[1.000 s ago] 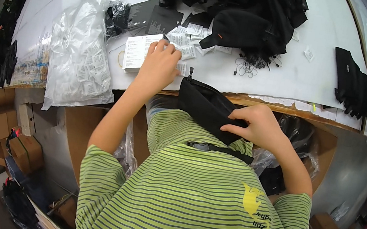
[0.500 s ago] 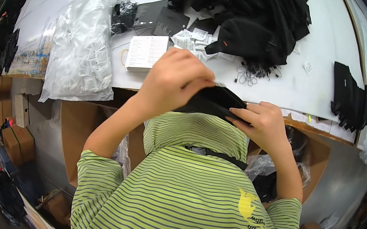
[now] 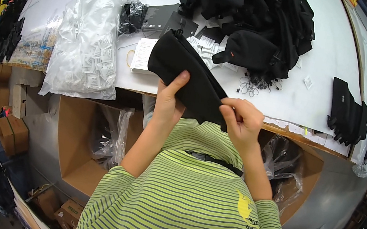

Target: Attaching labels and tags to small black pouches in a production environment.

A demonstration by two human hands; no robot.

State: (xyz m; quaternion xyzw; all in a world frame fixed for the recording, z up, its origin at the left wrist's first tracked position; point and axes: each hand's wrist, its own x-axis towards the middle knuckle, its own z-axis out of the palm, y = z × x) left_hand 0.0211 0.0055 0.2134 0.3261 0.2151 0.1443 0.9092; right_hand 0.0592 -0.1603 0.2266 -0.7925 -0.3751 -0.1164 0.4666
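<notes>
A flat black fabric pouch (image 3: pixel 190 70) is held slantwise between my two hands, over the table's front edge. My left hand (image 3: pixel 172 96) grips its lower left side, thumb pressed on the front and the other fingers mostly hidden behind it. At the lower right end, my right hand (image 3: pixel 242 119) pinches the pouch's edge between thumb and bent fingers. Behind the pouch, a stack of white printed cards (image 3: pixel 143 54) is partly covered. Small white labels (image 3: pixel 207 46) lie scattered just beyond it.
A heap of black fabric pouches (image 3: pixel 260 26) fills the table's far middle. To the left lies a clear plastic bag (image 3: pixel 86 46) of white labels. Black pouches (image 3: pixel 349 112) are lined up at the right. Open cardboard boxes (image 3: pixel 78 141) with plastic stand under the table edge.
The pouch has been raised and turned to show its broad side. My left hand has moved from its top edge to its lower side; the white label at that edge no longer shows.
</notes>
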